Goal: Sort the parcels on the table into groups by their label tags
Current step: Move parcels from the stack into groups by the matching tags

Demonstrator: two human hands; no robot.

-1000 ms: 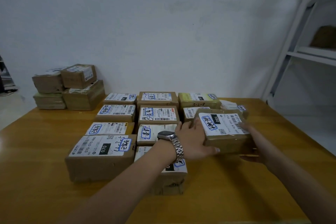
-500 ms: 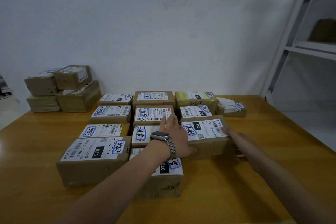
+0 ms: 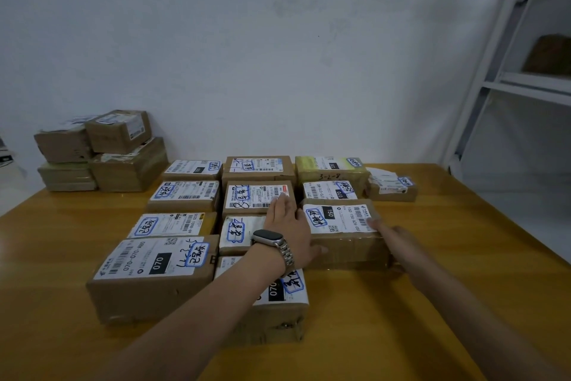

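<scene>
Parcels [image 3: 182,195] lie label-up in three columns on the table [image 3: 448,272]. A stack [image 3: 123,164] at its far left corner seems not yet sorted. The left hand [image 3: 287,223], fingers straight, presses the left side of the 150 parcel [image 3: 340,220], which sits at the near end of the right column. The right hand [image 3: 392,235] lies against its right edge; I cannot tell whether it grips. A small parcel [image 3: 391,187] sits farther right, just beside that column's far end.

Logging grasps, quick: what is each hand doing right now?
Left hand: open, straight fingers pressed against the left side of the 150 parcel.
Right hand: open, fingers resting against that parcel's right edge.
</scene>
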